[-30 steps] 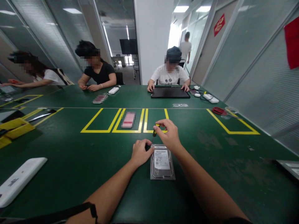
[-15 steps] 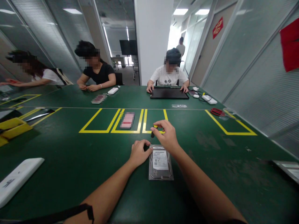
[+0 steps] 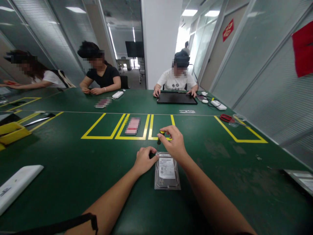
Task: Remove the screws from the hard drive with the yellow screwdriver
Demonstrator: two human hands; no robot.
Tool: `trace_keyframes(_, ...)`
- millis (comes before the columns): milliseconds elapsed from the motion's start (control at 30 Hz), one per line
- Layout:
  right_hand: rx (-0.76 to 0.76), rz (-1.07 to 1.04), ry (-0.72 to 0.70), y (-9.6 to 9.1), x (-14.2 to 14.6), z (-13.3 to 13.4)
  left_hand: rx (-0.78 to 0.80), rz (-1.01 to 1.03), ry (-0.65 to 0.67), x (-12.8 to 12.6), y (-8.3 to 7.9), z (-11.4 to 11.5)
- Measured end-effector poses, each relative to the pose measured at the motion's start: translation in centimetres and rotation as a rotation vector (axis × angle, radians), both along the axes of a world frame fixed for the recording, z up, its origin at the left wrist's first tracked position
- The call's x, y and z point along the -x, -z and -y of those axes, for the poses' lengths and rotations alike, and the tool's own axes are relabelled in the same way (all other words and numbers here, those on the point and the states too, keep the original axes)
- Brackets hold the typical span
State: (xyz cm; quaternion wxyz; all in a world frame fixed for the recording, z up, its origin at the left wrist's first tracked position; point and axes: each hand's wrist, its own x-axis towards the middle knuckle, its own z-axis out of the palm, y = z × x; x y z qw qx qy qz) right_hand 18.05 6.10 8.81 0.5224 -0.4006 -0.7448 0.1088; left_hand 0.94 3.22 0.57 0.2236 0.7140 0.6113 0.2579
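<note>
A silver hard drive (image 3: 167, 176) with a white label lies flat on the green table before me. My right hand (image 3: 176, 143) is closed around a small black and yellow screwdriver (image 3: 159, 141), held upright with its shaft pointing down at the drive's far left corner. At that same corner is my left hand (image 3: 144, 160), its thumb on the drive's edge and its fingers curled in close to the screwdriver's tip. The exact contact of the tip is too small to make out.
Yellow tape frames mark the table (image 3: 117, 176); a phone (image 3: 132, 126) lies within one. Red-handled scissors (image 3: 227, 118) are at right, a white power bank (image 3: 18, 186) and yellow bin (image 3: 14, 133) at left. Across sits a person with a black panel (image 3: 177, 97); two others sit leftward.
Both hands, the screwdriver and the drive keep nearly the same places relative to each other. The whole view has shifted slightly. A distant person in the corridor has moved a little.
</note>
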Motion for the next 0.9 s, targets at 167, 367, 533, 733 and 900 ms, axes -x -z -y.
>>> trace_keyframes(167, 0.005, 0.008, 0.014, 0.10, -0.08, -0.14, 0.011, 0.007, 0.014, 0.13, -0.15, 0.04)
trace_keyframes(367, -0.015, 0.020, 0.037, 0.06, -0.07, -0.09, -0.007, 0.005, 0.027, 0.34, 0.29, -0.16)
trace_keyframes(533, 0.007, -0.017, -0.002, -0.04, 0.02, -0.01, -0.012, 0.008, 0.031, 0.35, 0.34, -0.09)
trace_keyframes(733, -0.005, 0.000, 0.030, 0.31, -0.08, -0.12, -0.038, 0.005, 0.021, 0.30, 0.49, -0.02)
trace_keyframes(900, -0.014, 0.001, 0.027, 0.19, 0.01, -0.01, -0.041, -0.006, 0.005, 0.19, 0.40, 0.07)
